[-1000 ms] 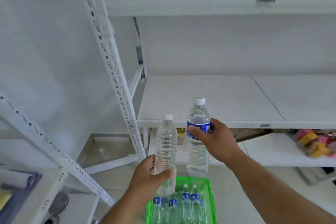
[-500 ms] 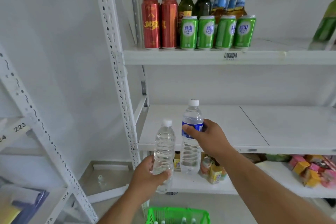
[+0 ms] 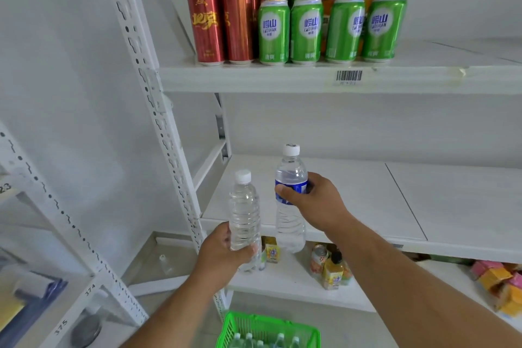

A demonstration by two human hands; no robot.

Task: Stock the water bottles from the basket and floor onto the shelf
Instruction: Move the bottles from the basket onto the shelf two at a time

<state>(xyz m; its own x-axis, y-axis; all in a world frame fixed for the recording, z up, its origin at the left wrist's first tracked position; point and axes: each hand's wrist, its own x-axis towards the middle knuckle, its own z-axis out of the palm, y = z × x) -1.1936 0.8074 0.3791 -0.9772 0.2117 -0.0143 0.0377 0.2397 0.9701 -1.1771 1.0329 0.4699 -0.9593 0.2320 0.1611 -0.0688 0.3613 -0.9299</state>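
Your left hand [image 3: 226, 256] is gripping an unlabelled water bottle [image 3: 244, 215] near its base, holding it upright. Your right hand [image 3: 316, 200] is wrapping round the blue label of a second bottle [image 3: 291, 198], also upright, just beside the first. Both are hovering at the front edge of the white shelf [image 3: 367, 200]. The green basket [image 3: 268, 329] below is holding what look like more bottles.

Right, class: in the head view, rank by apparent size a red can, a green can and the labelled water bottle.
1. Labelled water bottle, nearest the camera, so unsure.
2. Red can.
3. Green can.
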